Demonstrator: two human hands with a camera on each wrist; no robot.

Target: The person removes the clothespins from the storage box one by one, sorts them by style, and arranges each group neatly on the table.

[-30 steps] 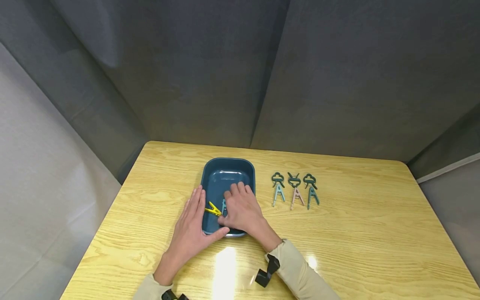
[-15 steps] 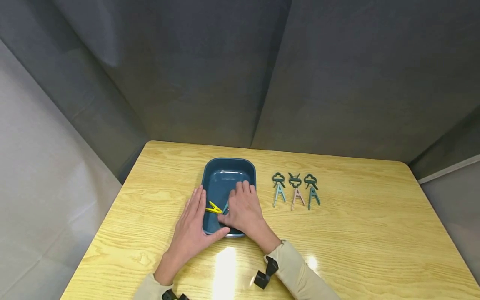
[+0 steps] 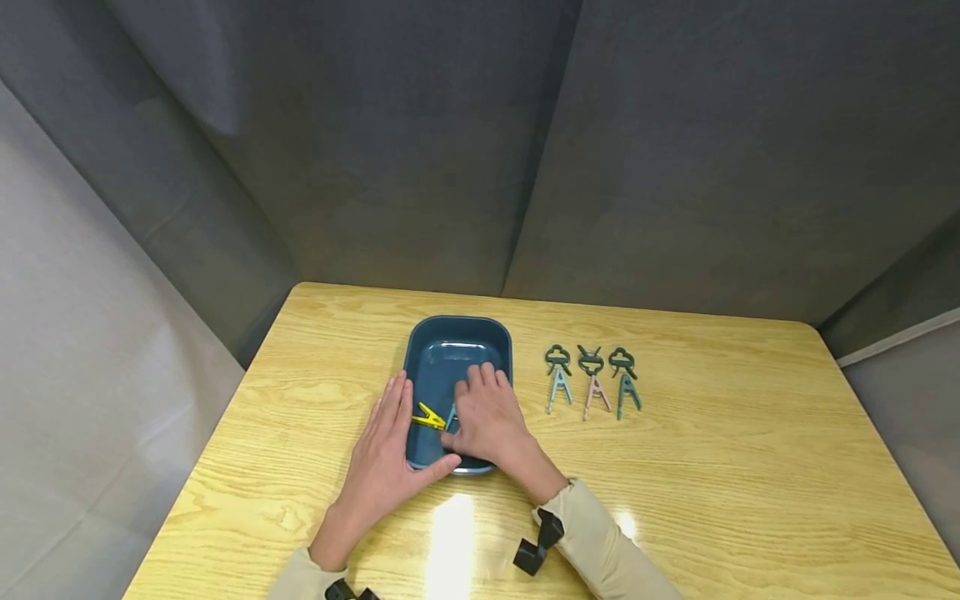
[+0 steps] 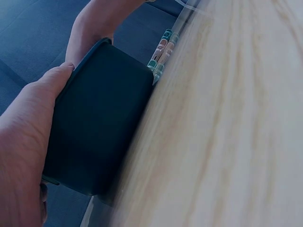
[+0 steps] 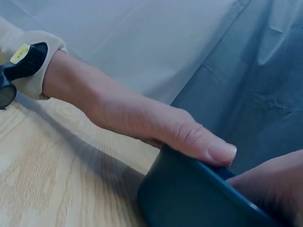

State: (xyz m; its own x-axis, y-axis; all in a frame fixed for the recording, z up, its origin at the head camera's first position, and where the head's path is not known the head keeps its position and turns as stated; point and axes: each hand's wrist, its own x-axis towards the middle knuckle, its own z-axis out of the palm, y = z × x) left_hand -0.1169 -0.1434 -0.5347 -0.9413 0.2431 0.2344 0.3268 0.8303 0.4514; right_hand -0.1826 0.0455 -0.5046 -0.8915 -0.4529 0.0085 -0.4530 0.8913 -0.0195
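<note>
A dark blue tray [image 3: 442, 367] stands on the table. My left hand [image 3: 382, 454] lies along its left side with straight fingers, the thumb reaching along the near rim; the left wrist view shows that thumb on the tray's edge. My right hand [image 3: 491, 417] reaches down inside the tray, knuckles up and fingers bent. Its fingertips are hidden, so whether they pinch anything does not show. Between the hands lies a yellow clothespin [image 3: 429, 417]. Part of a light blue clothespin [image 3: 452, 416] peeks out at the right hand's thumb side, the remainder covered by the hand.
Right of the tray, three clothespins, light blue [image 3: 559, 390], pink [image 3: 596, 396] and green [image 3: 628, 395], lie in a row. Above each sits a dark green shaped clip [image 3: 590, 361]. Grey curtains [image 3: 390, 167] close off the table's [image 3: 750, 467] back.
The right hand has shifted slightly to the right inside the tray, and the light blue clothespin now leans differently, less of it showing. The left hand stays in place.
</note>
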